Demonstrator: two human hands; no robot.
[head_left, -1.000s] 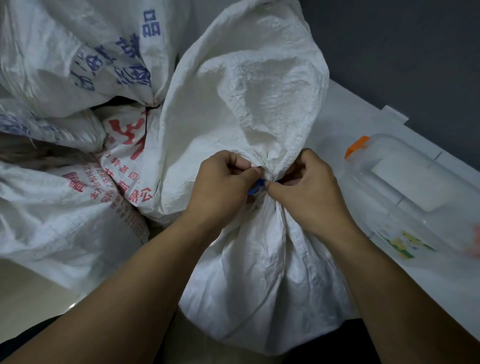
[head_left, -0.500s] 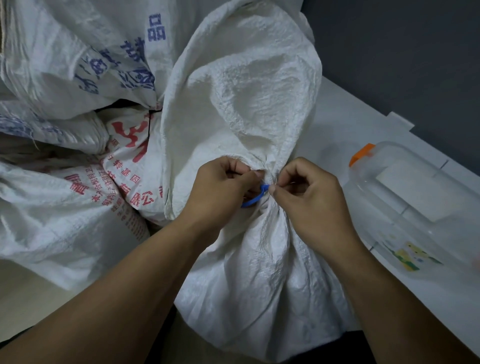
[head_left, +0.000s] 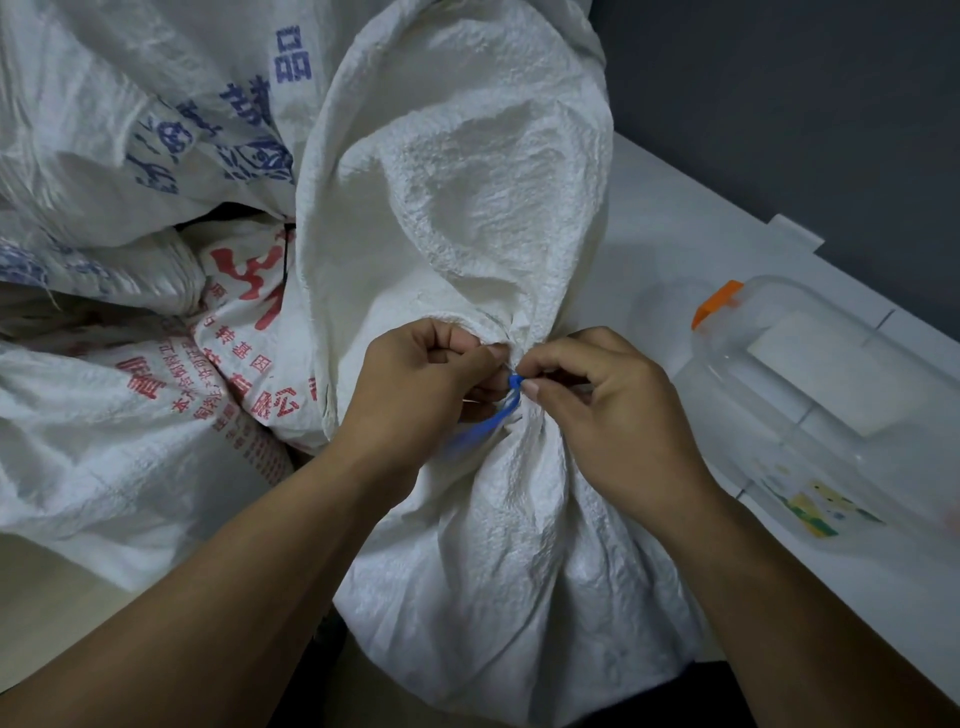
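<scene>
A white woven sack (head_left: 467, 218) stands in the middle, its neck gathered tight between my hands. A thin blue tie (head_left: 493, 415) runs round that neck, its free strip trailing down to the left. My left hand (head_left: 415, 395) has its fingers curled at the left side of the neck and pinches the tie's strip. My right hand (head_left: 613, 415) pinches the tie's small blue head at the knot with thumb and forefinger. The hands nearly touch.
More white sacks with blue print (head_left: 156, 104) and red print (head_left: 244, 338) are piled to the left. On the right a clear plastic box with an orange latch (head_left: 831, 405) lies on a white surface (head_left: 675, 234). A dark wall is behind.
The blue tie's strip now trails longer down to the left below my left hand. Both hands have shifted slightly at the sack's neck.
</scene>
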